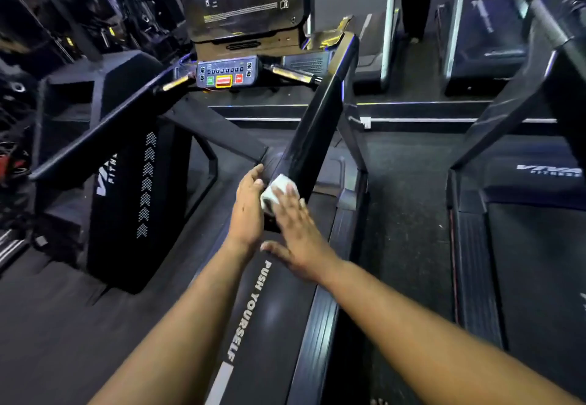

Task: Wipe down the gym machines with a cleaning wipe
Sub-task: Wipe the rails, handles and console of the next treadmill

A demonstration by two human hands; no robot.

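Right hand (298, 233) fingers straight, pressing wipe (279, 192) on handrail (317, 125) end, left hand (249, 211) fingers relaxed beside it.

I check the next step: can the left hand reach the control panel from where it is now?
Probably yes: the left hand rests beside the right handrail, and nothing blocks the way up to the control panel.

Right hand (295, 230) presses white wipe (279, 190) against treadmill handrail (317, 119); left hand (249, 205) beside.
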